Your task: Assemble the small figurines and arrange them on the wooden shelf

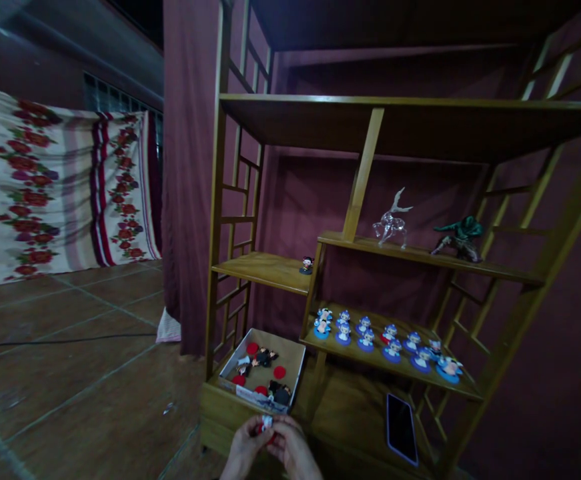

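Between my left hand (pixel 245 445) and my right hand (pixel 290 441) is a small figurine (pixel 266 424) with a white top and a red lower part. Both hands have their fingers closed around it, low in front of the shelf. Just beyond them a shallow cardboard box (pixel 297 363) rests on the lower shelf. Inside it lie several dark figurines (pixel 264 358) and loose red discs (pixel 279 372). The fingers hide much of the held figurine.
Several small figurines on round bases (pixel 366 340) stand on the middle right shelf. A single figurine (pixel 307 265) is on the left shelf. Above are a clear deer ornament (pixel 391 225) and a green figure (pixel 463 237). A phone (pixel 401 429) lies at lower right.
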A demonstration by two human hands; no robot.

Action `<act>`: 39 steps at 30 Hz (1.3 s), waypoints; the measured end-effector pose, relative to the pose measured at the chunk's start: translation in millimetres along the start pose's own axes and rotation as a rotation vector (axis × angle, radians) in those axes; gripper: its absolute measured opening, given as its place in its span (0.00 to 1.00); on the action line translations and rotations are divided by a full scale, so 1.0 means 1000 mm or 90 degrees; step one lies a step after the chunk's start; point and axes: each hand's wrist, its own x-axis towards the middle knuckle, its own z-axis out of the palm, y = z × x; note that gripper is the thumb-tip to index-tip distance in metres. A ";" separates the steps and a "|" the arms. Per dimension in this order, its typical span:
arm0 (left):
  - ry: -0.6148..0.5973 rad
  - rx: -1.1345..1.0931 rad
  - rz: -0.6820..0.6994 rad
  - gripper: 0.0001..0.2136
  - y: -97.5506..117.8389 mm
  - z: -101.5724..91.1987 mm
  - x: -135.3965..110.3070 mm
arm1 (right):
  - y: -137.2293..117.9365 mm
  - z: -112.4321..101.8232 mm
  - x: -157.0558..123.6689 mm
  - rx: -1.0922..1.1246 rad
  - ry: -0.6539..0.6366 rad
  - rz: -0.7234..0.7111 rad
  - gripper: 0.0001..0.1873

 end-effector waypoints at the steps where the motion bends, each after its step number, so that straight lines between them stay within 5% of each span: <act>1: -0.001 0.001 0.002 0.16 -0.002 -0.001 0.001 | -0.001 0.001 -0.001 -0.006 0.006 0.005 0.12; 21: 0.063 -0.137 -0.106 0.19 0.010 0.006 -0.006 | -0.009 -0.003 -0.001 0.046 -0.082 -0.009 0.16; 39: 0.064 -0.077 -0.098 0.11 -0.004 -0.001 -0.001 | -0.001 -0.016 0.003 0.001 -0.033 0.017 0.13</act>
